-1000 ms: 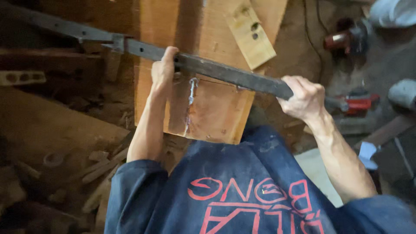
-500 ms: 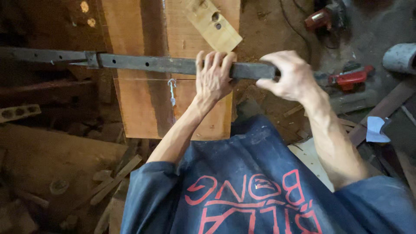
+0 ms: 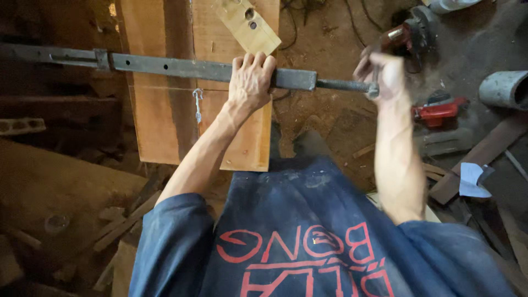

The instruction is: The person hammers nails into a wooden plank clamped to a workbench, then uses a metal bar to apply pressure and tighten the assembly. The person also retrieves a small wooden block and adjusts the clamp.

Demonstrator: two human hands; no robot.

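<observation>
Two wide wooden planks (image 3: 165, 110) lie side by side on the dirt floor (image 3: 330, 115), with a small pale wooden block (image 3: 247, 25) bearing two holes resting across their far end. A red power tool (image 3: 407, 33) sits near the top right, a second red tool (image 3: 437, 110) lower down beside a grey pipe (image 3: 503, 88). Wood scraps (image 3: 118, 225) litter the left, and a white paper scrap (image 3: 473, 181) lies at the right

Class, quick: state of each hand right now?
Left hand: closed around the long metal clamp bar.
Right hand: blurred, closed on the threaded screw end of the bar.
</observation>
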